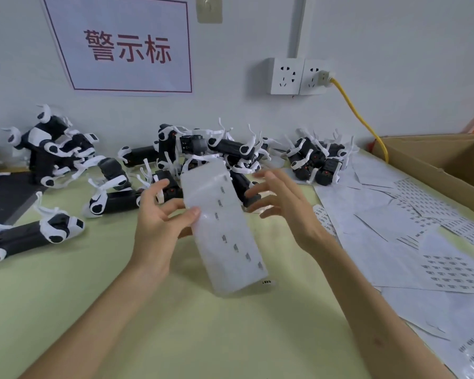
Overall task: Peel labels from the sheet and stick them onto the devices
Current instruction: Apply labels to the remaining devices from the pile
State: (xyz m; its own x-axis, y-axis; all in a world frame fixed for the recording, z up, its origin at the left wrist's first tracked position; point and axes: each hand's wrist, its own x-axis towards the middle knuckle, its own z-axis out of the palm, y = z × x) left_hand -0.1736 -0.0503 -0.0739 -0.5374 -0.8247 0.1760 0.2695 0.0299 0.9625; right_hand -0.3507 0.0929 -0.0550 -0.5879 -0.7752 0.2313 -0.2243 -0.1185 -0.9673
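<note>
Label sheet point(227, 225) is pinched at its left edge by left hand point(159, 222), long axis running far to near. Right hand point(285, 206) is held loose, gripping nothing, just right of the sheet's far half. Devices point(230, 149) are piled beyond.

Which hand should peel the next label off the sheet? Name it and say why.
Probably right. The left hand pinches the translucent white label sheet by its left edge. The right hand is open, holding nothing, beside the sheet's right side, near the small grey labels on it.
</note>
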